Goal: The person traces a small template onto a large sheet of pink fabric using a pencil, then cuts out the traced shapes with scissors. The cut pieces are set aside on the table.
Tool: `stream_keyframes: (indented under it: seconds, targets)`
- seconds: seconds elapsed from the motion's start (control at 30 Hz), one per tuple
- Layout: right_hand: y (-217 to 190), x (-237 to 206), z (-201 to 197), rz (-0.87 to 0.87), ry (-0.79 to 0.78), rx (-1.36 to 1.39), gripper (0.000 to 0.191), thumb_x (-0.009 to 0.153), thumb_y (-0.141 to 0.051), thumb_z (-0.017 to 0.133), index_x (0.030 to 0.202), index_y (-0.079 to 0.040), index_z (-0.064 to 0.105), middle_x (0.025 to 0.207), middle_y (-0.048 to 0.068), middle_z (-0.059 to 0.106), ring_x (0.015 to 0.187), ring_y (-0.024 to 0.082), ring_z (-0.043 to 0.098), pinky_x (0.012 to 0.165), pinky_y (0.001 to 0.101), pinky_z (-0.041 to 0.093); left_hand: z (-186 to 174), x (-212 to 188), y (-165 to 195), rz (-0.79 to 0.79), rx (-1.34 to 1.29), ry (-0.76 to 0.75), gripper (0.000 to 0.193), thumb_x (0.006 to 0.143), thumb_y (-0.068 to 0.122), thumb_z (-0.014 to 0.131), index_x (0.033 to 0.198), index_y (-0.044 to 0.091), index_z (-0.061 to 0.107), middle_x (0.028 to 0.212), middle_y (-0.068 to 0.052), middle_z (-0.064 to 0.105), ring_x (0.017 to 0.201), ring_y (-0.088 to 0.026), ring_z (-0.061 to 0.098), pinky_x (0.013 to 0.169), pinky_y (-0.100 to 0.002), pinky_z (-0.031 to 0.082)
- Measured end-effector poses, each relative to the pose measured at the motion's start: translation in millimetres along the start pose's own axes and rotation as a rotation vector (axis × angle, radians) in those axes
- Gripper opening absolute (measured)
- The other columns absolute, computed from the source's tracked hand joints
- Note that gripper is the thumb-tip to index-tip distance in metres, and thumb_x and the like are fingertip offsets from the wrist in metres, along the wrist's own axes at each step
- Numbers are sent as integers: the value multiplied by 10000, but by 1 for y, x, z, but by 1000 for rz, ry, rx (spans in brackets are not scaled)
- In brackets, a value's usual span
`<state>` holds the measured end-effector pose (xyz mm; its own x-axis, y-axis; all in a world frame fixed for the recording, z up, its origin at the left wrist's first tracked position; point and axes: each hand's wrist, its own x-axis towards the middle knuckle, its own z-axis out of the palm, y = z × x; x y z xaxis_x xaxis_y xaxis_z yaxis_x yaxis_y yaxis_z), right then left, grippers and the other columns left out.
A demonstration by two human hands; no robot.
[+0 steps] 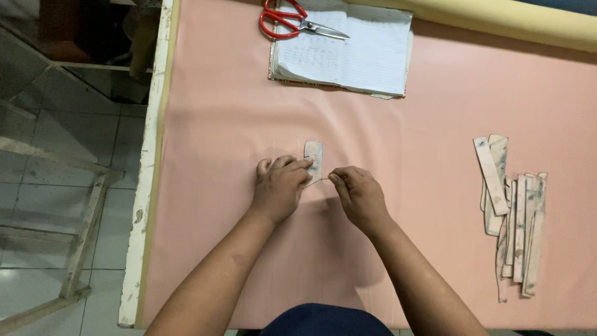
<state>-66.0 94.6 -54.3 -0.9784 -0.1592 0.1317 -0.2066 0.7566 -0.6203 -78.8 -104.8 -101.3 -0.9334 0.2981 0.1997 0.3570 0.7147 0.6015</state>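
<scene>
While my left hand (280, 186) presses its fingers flat on a small cardboard template (313, 158) mid-frame, my right hand (357, 194) pinches something thin beside it. Pink cloth (435, 218) covers the table (149, 186); red scissors (292, 22) lie at the top.

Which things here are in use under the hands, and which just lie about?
In use: left hand pressing small rounded card template onto pink sheet; right hand pinching a thin marker, barely visible.
Lying about: red scissors, open notebook, pile of card strips.
</scene>
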Motion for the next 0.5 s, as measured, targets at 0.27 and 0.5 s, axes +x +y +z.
stream_keyframes:
  seconds: [0.27,0.5]
  targets:
    - [-8,-7,12,-61,-3,47,152,967,-191,683,1009,-49,719,942,112,722,907,304,674,782,403,549,-1,0,-6,-35,-63,-33,32,859,176,700,879,169,725,1343,94,684,1290,-225,540,1086,-537,272]
    - [-9,-9,18,-82,-6,78,151,979,-191,676,1009,-47,713,918,99,728,889,290,678,764,398,546,-1,-3,-10,-41,-112,-41,53,838,164,713,891,159,717,1371,86,662,1328,-224,518,1120,-546,245]
